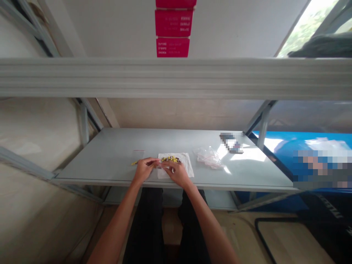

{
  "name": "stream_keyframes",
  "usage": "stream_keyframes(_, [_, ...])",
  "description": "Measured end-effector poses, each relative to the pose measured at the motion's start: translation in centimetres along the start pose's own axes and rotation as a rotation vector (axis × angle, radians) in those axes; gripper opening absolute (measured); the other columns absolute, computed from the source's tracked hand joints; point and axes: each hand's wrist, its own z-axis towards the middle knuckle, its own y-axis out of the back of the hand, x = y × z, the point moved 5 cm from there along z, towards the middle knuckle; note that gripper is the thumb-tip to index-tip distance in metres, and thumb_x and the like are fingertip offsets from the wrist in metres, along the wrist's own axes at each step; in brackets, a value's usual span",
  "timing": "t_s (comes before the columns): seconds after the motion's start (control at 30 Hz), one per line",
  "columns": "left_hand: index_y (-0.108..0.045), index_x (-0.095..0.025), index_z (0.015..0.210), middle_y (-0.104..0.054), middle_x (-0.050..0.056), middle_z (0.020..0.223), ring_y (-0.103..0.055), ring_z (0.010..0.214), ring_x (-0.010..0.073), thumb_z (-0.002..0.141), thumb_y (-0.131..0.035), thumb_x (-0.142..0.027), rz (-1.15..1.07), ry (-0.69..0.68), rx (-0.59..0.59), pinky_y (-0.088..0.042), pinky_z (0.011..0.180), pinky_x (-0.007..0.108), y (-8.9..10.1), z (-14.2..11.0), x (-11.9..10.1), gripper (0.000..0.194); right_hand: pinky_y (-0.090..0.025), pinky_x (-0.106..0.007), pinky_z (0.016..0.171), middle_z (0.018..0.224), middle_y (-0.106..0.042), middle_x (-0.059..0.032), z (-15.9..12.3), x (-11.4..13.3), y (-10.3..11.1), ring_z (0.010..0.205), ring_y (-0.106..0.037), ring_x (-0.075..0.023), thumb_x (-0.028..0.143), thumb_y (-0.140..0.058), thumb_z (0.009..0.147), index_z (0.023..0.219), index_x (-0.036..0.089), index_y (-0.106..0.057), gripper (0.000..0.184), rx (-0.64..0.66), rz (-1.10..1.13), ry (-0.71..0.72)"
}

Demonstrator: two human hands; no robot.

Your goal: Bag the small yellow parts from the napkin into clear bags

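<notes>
My left hand [145, 168] and my right hand [176, 171] meet over the left part of a white cloth [188, 167]. Both hands have their fingers pinched together, close to each other. What they hold between the fingertips is too small and blurred to name. Just beyond my right hand, a heap of small yellow and dark brown pieces [172, 159] lies on the cloth. Left of my left hand is a clear zip bag [139, 154] with a reddish top line. A few yellow pieces [134, 163] lie at its lower end, partly hidden by my hand.
A pile of clear plastic bags [210, 157] lies right of the cloth on the grey shelf table [110, 157]. Farther right is a blurred-out object [232, 143]. A thick shelf beam [176, 79] crosses above, with red boxes [173, 24] over it. A blue surface [286, 146] stands at right.
</notes>
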Motion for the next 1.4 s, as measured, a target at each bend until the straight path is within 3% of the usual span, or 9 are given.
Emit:
stream_keyframes(0.1, [-0.081, -0.015, 0.094, -0.079, 0.009, 0.086, -0.071, 0.072, 0.0209, 0.075, -0.079, -0.053, -0.057, 0.033, -0.03, -0.056, 0.068, 0.029, 0.1, -0.1, -0.1, 0.042, -0.052, -0.025, 0.072, 0.123, -0.072, -0.005, 0.2, 0.8, -0.3, 0.099, -0.069, -0.0181, 0.029, -0.049, 0.101, 0.117, 0.026, -0.074, 0.03, 0.075, 0.144, 0.009])
stream_keyframes(0.23, [-0.079, -0.014, 0.095, -0.077, 0.008, 0.081, -0.067, 0.066, 0.0178, 0.074, -0.08, -0.054, -0.096, 0.058, -0.042, -0.055, 0.064, 0.027, 0.1, 0.0, 0.0, 0.045, -0.051, -0.025, 0.066, 0.131, -0.068, -0.0054, 0.0, 0.7, -0.1, 0.085, -0.068, -0.0155, 0.034, -0.047, 0.102, 0.123, 0.026, -0.071, 0.033, 0.077, 0.243, -0.031])
stream_keyframes(0.33, [-0.079, -0.015, 0.099, -0.075, 0.006, 0.08, -0.066, 0.066, 0.0162, 0.069, -0.085, -0.05, -0.145, 0.066, -0.045, -0.053, 0.063, 0.026, 0.2, 0.0, 0.4, 0.047, -0.05, -0.026, 0.066, 0.121, -0.072, -0.0067, -0.3, -0.2, 0.8, 0.082, -0.066, -0.0162, 0.033, -0.046, 0.102, 0.122, 0.023, -0.07, 0.033, -0.079, 0.205, -0.071])
stream_keyframes(0.47, [-0.079, -0.015, 0.103, -0.077, 0.006, 0.08, -0.069, 0.071, 0.0181, 0.07, -0.085, -0.048, -0.166, 0.103, -0.059, -0.055, 0.07, 0.028, 0.5, 0.1, 1.3, 0.048, -0.05, -0.032, 0.079, 0.101, -0.073, -0.0071, -0.6, -1.3, 1.9, 0.09, -0.063, -0.0205, 0.02, -0.049, 0.096, 0.105, 0.02, -0.073, 0.026, -0.353, -0.109, -0.137])
stream_keyframes(0.57, [-0.079, -0.014, 0.109, -0.078, 0.007, 0.081, -0.07, 0.073, 0.0184, 0.079, -0.078, -0.049, -0.147, 0.101, -0.068, -0.055, 0.075, 0.028, 0.7, 0.1, 1.6, 0.046, -0.047, -0.038, 0.091, 0.103, -0.071, -0.0087, -0.3, -1.3, 1.2, 0.101, -0.059, -0.0242, 0.017, -0.06, 0.091, 0.098, 0.021, -0.076, 0.018, -0.301, -0.349, -0.101])
stream_keyframes(0.7, [-0.077, -0.014, 0.118, -0.078, 0.007, 0.082, -0.068, 0.072, 0.0179, 0.082, -0.076, -0.05, -0.135, 0.077, -0.092, -0.054, 0.073, 0.028, 0.9, 0.0, 1.3, 0.051, -0.046, -0.041, 0.092, 0.106, -0.068, -0.0097, 0.0, -1.0, 0.3, 0.101, -0.055, -0.026, 0.02, -0.068, 0.091, 0.094, 0.025, -0.08, 0.013, -0.215, -0.476, -0.036])
stream_keyframes(1.0, [-0.077, -0.018, 0.119, -0.078, 0.008, 0.103, -0.068, 0.081, 0.0191, 0.076, -0.081, -0.049, -0.083, 0.087, -0.027, -0.051, 0.059, 0.023, 0.6, -0.1, 1.2, 0.054, -0.048, -0.04, 0.084, 0.101, -0.067, -0.0089, -0.2, -0.7, -0.1, 0.097, -0.052, -0.0269, 0.014, -0.064, 0.092, 0.087, 0.027, -0.079, 0.02, -0.189, -0.564, 0.016])
stream_keyframes(1.23, [-0.078, -0.016, 0.116, -0.08, 0.009, 0.088, -0.07, 0.076, 0.0205, 0.075, -0.081, -0.049, -0.08, 0.11, -0.061, -0.053, 0.065, 0.026, 0.8, 0.1, 2.0, 0.052, -0.046, -0.038, 0.082, 0.093, -0.07, -0.0083, -0.1, -0.1, -0.3, 0.091, -0.053, -0.0251, 0.012, -0.059, 0.095, 0.087, 0.025, -0.077, 0.023, -0.113, -0.597, 0.014])
stream_keyframes(1.4, [-0.079, -0.016, 0.114, -0.081, 0.009, 0.092, -0.072, 0.078, 0.0229, 0.075, -0.081, -0.051, -0.069, 0.111, -0.057, -0.055, 0.065, 0.029, 0.7, 0.1, 2.0, 0.052, -0.046, -0.038, 0.081, 0.089, -0.073, -0.0072, -0.1, 0.1, -0.4, 0.091, -0.054, -0.026, 0.011, -0.059, 0.094, 0.093, 0.024, -0.077, 0.022, -0.089, -0.557, 0.024])
